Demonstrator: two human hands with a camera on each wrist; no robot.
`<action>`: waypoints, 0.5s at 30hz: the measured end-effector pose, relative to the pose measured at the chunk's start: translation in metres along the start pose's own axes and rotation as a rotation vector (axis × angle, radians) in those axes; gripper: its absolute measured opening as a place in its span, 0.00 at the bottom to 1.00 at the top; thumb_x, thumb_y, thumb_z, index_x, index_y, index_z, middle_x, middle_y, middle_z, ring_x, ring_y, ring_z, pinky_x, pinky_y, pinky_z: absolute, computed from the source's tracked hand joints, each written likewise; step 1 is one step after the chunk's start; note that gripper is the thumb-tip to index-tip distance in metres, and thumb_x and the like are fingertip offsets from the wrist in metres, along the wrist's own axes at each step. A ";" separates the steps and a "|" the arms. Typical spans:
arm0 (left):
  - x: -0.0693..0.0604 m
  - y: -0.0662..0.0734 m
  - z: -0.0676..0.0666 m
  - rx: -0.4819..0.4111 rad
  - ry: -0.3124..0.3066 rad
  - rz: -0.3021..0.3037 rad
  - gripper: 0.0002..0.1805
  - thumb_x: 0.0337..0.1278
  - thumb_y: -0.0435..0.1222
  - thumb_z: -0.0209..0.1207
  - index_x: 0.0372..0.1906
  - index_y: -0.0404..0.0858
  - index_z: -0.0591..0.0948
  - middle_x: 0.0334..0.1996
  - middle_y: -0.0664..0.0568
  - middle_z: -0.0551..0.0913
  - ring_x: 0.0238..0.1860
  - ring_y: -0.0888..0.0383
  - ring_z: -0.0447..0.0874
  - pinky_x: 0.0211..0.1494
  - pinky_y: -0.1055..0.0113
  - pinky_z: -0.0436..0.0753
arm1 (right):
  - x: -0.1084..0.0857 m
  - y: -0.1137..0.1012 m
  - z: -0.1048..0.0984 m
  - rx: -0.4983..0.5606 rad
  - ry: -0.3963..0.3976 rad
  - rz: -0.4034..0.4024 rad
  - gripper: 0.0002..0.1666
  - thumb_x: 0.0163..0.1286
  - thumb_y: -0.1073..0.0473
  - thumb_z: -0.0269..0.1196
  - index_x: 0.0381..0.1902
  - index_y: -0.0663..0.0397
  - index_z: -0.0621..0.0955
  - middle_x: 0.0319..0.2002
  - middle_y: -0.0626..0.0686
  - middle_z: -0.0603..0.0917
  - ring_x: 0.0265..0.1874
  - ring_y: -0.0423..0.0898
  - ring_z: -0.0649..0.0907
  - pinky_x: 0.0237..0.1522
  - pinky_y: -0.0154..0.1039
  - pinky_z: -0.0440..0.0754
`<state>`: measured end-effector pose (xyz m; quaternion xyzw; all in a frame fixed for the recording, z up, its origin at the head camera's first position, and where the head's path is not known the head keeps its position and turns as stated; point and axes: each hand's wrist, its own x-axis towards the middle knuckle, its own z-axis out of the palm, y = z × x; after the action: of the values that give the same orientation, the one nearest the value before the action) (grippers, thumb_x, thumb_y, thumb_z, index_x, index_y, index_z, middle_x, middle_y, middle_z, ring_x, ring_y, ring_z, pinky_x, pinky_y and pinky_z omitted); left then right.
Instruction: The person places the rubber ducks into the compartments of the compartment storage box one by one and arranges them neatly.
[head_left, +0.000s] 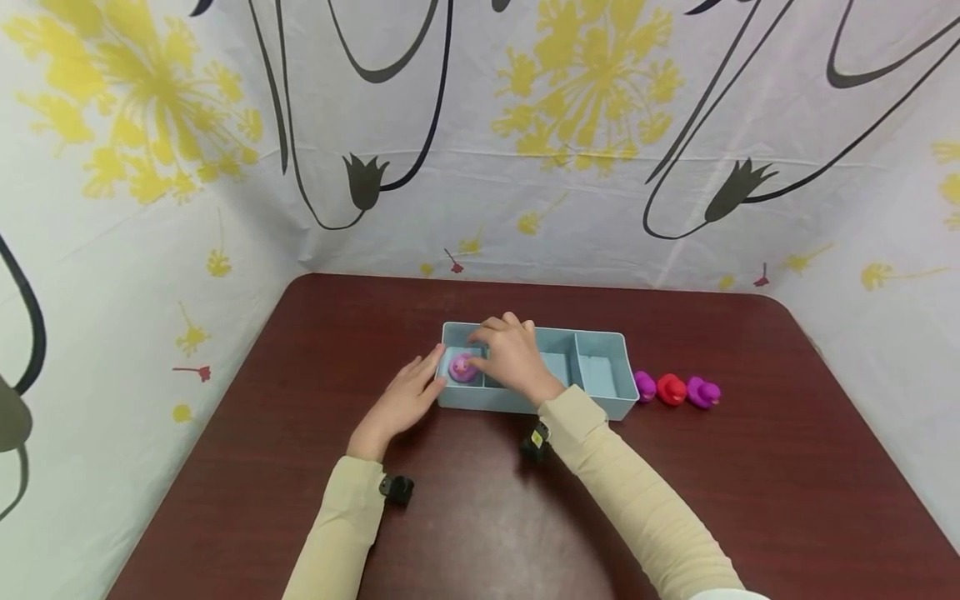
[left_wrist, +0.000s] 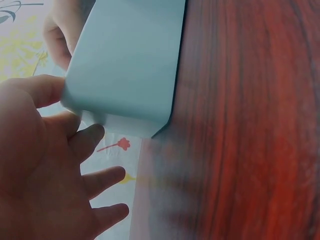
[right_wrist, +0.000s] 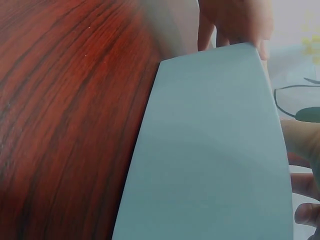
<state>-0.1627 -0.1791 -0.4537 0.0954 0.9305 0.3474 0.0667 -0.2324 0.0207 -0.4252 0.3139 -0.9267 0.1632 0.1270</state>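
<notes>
A light-blue divided tray [head_left: 540, 402] lies on the table, a pink duck [head_left: 462, 367] in its leftmost compartment. My left hand [head_left: 401, 402] rests against the tray's left end, its fingers extended; in the left wrist view the hand [left_wrist: 50, 150] has thumb and index at the tray's corner [left_wrist: 125, 65], other fingers spread. Over the compartments reaches my right hand [head_left: 516, 354], thumb tip beside the duck and index finger above it, with a gap between them. In the right wrist view the tray wall [right_wrist: 215, 145] hides much of that hand [right_wrist: 306, 182] and the duck.
To the right of the tray, a purple duck [head_left: 644, 386], a red duck [head_left: 671, 389] and another purple duck [head_left: 703, 392] stand in a row on the dark red-brown table [head_left: 465, 533]. A patterned cloth [head_left: 480, 208] hangs behind the table and along its sides.
</notes>
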 end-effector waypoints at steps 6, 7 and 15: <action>0.000 0.002 -0.001 -0.004 -0.012 0.002 0.32 0.73 0.49 0.42 0.76 0.52 0.49 0.75 0.55 0.52 0.75 0.40 0.47 0.71 0.38 0.53 | -0.005 0.005 -0.010 -0.004 0.022 0.020 0.18 0.53 0.45 0.73 0.41 0.44 0.87 0.44 0.48 0.84 0.38 0.46 0.73 0.35 0.44 0.60; 0.000 0.002 -0.002 -0.004 -0.014 0.005 0.32 0.73 0.49 0.42 0.76 0.51 0.49 0.75 0.55 0.52 0.75 0.39 0.47 0.71 0.37 0.52 | -0.006 0.006 -0.012 -0.009 0.021 0.026 0.18 0.53 0.45 0.73 0.41 0.44 0.87 0.44 0.48 0.84 0.38 0.46 0.73 0.35 0.44 0.60; -0.001 0.002 -0.003 -0.010 -0.019 0.002 0.33 0.73 0.49 0.43 0.76 0.51 0.49 0.76 0.54 0.52 0.75 0.39 0.47 0.71 0.37 0.51 | -0.012 0.013 -0.028 0.000 -0.013 0.068 0.20 0.53 0.45 0.73 0.42 0.44 0.87 0.45 0.48 0.84 0.40 0.46 0.73 0.36 0.45 0.59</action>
<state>-0.1623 -0.1796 -0.4507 0.0991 0.9280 0.3513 0.0755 -0.2278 0.0474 -0.4066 0.2834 -0.9376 0.1652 0.1153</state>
